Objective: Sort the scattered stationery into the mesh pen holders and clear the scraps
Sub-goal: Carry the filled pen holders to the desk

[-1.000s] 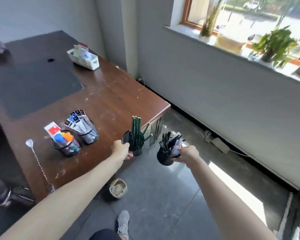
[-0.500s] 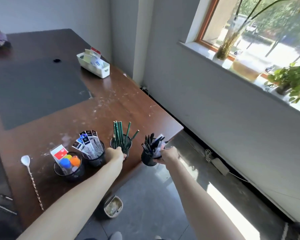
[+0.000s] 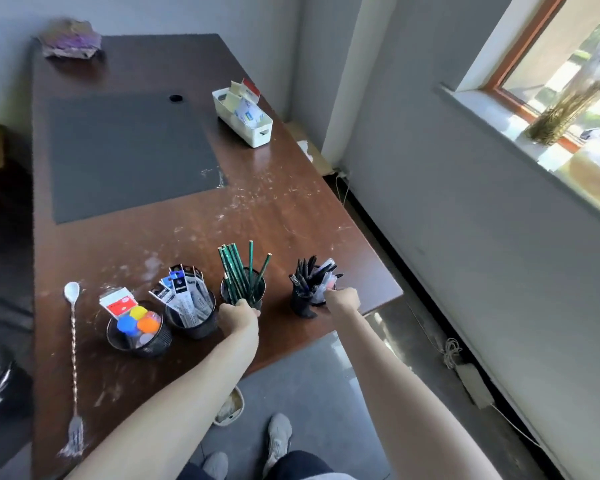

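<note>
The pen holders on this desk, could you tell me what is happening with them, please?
A person grips two of them: the left hand holds the holder of green pencils, the right hand the holder of black pens by the desk's front edge. Two more filled holders stand to the left, untouched.

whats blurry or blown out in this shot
Head view: the window is blown out and smeared, the purple bundle at the far corner of the desk is blurred, wide-angle distortion bows the desk edges; the pencil holder and pen holder are fairly sharp.
</note>
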Demonstrator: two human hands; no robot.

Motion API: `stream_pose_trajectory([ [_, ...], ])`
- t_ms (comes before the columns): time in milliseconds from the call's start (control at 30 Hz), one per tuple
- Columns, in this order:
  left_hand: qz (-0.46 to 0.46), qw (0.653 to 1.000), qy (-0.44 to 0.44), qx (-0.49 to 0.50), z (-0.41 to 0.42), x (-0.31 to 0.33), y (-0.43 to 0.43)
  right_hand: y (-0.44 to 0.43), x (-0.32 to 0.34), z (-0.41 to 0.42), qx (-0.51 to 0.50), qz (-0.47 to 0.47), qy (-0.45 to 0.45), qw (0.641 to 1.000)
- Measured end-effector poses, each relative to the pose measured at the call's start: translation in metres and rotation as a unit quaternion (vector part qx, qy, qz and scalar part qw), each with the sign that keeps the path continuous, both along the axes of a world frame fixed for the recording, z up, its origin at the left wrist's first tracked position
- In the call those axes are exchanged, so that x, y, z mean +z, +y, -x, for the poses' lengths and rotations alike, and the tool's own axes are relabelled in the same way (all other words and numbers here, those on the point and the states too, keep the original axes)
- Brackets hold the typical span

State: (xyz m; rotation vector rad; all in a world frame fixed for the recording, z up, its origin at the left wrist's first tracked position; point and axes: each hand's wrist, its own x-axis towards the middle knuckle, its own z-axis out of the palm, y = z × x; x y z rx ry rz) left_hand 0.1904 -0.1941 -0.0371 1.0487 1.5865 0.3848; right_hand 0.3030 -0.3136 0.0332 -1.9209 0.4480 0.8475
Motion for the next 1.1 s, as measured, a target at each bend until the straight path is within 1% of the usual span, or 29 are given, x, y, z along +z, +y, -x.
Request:
stream_pose_trajectory([
  [67,0.007,1.000,-0.006,0.015,-0.003,0.000,-0.002,0.008,-0.004,-0.007,0.006,0.000,0.007,1.000],
  [200,0.014,0.997,-0.044,0.055,-0.004,0.007,-0.006,0.022,-0.020,-0.016,-0.020,-0.018,0.013,1.000],
  [333,0.007,0.996,-0.063,0.068,-0.003,0.010,-0.007,0.028,-0.023,-0.012,-0.001,-0.018,0.022,1.000],
  [433,0.015,0.996,-0.068,0.060,-0.002,0.011,-0.007,0.029,-0.021,-0.010,0.034,-0.020,-0.009,0.999],
  [500,0.027,0.994,-0.078,0.067,0.000,0.009,-0.007,0.032,-0.029,-0.012,0.038,-0.031,-0.024,0.998],
  [600,0.028,0.991,-0.094,0.089,-0.001,0.008,-0.008,0.040,-0.037,-0.012,0.016,-0.062,-0.009,0.998],
  [733,0.016,0.989,-0.095,0.113,-0.004,0.009,-0.007,0.043,-0.042,-0.011,0.048,-0.083,0.011,0.995],
  [933,0.036,0.988,-0.100,0.110,-0.004,0.011,-0.003,0.044,-0.046,-0.011,0.051,-0.092,0.013,0.994],
  [1100,0.040,0.991,-0.106,0.068,0.003,0.015,-0.005,0.046,-0.048,-0.002,0.066,-0.091,0.018,0.993],
])
